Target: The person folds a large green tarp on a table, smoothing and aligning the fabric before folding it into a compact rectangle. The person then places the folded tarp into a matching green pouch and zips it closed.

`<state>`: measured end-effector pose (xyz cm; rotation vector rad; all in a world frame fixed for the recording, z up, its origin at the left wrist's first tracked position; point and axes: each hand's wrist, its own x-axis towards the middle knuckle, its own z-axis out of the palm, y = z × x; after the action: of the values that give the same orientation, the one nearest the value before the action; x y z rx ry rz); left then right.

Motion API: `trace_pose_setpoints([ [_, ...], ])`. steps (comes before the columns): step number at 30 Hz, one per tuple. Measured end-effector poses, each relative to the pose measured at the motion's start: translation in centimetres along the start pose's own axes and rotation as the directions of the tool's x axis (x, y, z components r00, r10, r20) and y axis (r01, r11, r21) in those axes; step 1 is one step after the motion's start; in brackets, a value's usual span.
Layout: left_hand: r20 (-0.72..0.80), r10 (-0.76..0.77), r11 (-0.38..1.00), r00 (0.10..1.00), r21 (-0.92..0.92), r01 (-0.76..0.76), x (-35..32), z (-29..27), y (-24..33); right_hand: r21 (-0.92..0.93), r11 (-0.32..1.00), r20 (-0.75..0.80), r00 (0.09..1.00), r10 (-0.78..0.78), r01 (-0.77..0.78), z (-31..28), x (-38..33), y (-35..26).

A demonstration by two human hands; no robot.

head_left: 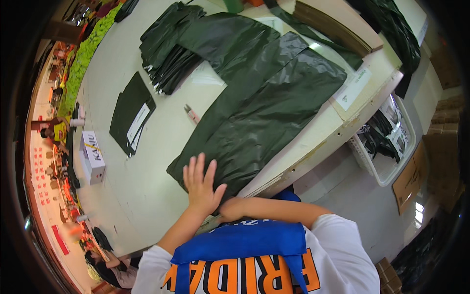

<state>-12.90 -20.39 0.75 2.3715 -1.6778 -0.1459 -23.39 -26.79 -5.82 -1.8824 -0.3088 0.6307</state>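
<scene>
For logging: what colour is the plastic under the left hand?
Dark green plastic, clearest in the head view.

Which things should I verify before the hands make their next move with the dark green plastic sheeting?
1. Left hand spread on the dark green plastic sheeting: ok.
2. Grip of the right hand on the sheeting: cannot tell, its fingers are hidden.
3. Sheeting smooth: not ok, it is wrinkled.
4. White box apart from the sheeting: ok.
5. White-labelled dark pieces apart from the sheeting: ok.

Orange lettering (243, 275) on white shirt (342, 250); dark lettering (96, 153) on white box (98, 173).
</scene>
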Motion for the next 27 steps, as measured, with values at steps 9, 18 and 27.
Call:
trace_pose_setpoints([
  [9, 0.348, -0.343, 0.937, 0.872, 0.190, 0.293, -9.3, 3.0, -4.7, 0.028, 0.965, -0.846, 0.508, 0.162, -0.260, -14.3, -17.2, 3.6],
  [18, 0.319, -0.304, 0.952, 0.898, 0.135, 0.274, -10.8, -0.1, -6.3, -0.632, 0.746, -0.656, 0.657, -0.372, -0.209, -12.9, -4.2, 1.9],
  [27, -0.138, -0.074, 0.993, 0.988, -0.096, 0.061, 2.6, 1.5, -1.0, -0.641, 0.670, -0.664, 0.708, -0.239, -0.375, -14.4, -5.7, 3.3],
])
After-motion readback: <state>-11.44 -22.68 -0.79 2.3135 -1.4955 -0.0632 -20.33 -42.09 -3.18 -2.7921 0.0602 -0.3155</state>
